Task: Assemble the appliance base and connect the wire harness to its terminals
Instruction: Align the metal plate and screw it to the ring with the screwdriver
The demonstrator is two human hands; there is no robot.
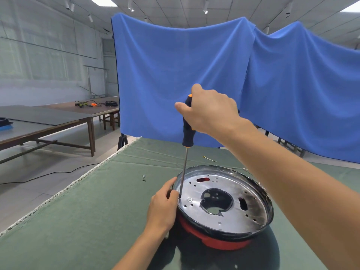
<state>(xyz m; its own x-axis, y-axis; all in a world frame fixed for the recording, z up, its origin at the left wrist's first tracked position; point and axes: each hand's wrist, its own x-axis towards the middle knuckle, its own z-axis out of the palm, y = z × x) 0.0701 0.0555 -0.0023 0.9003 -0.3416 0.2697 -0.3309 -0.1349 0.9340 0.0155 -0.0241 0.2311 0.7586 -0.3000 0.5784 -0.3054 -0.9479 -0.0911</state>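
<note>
- Head view showed the round appliance base (224, 207), a shiny perforated metal plate in a black rim on a red plastic foot, sitting on the green cloth-covered table (97, 201) near its front edge.
- Long-shafted screwdriver with a black and orange handle (187, 131) stood nearly upright, tip at the plate's left edge.
- Right hand (210, 112) was wrapped round the handle; left hand (165, 203) pinched at the tip by the rim, possibly steadying a screw too small to make out.
- Loose small silver screws (144, 177) lay well apart on the cloth.
- Risk, as I judged it: the tip could slip and jab the left fingers, should the tall shaft tilt.
</note>
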